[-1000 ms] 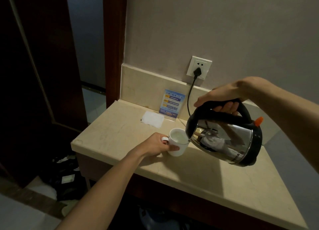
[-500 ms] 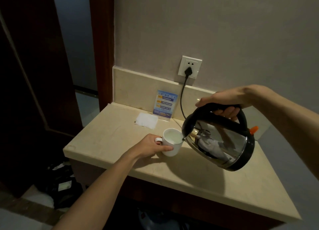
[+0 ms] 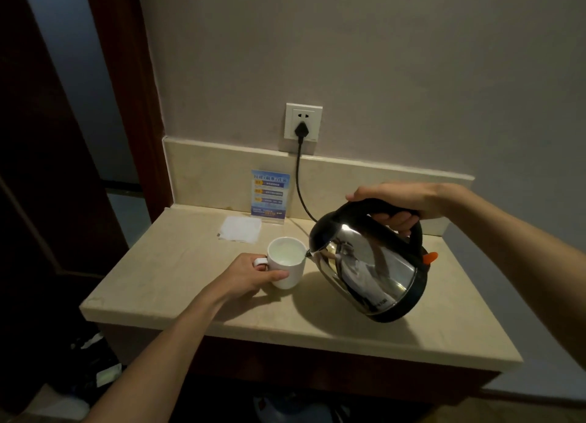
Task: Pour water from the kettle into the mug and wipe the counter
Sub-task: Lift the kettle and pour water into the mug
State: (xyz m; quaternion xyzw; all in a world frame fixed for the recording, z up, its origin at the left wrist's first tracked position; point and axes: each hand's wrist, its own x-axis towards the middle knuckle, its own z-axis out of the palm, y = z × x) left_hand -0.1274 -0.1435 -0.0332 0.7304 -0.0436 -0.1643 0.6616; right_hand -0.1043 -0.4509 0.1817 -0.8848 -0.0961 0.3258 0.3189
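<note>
A white mug (image 3: pixel 287 264) stands on the beige stone counter (image 3: pixel 177 276), with pale liquid inside. My left hand (image 3: pixel 250 275) wraps its handle side and lower wall. A shiny steel kettle (image 3: pixel 369 264) with a black lid, base and handle hangs tilted to the left above the counter, its spout at the mug's right rim. My right hand (image 3: pixel 399 205) grips the kettle's black handle from above. A white folded cloth or paper napkin (image 3: pixel 240 229) lies flat behind the mug.
A blue sign card (image 3: pixel 270 197) stands against the backsplash. A black cord (image 3: pixel 299 181) runs from the wall socket (image 3: pixel 303 127) down behind the kettle. A dark wooden door frame lies left of the counter, and dark items sit on the floor below.
The kettle and mug stay together with the spout at the rim. The view has shifted so the counter sits more central; the kettle looks a little less steeply tilted.
</note>
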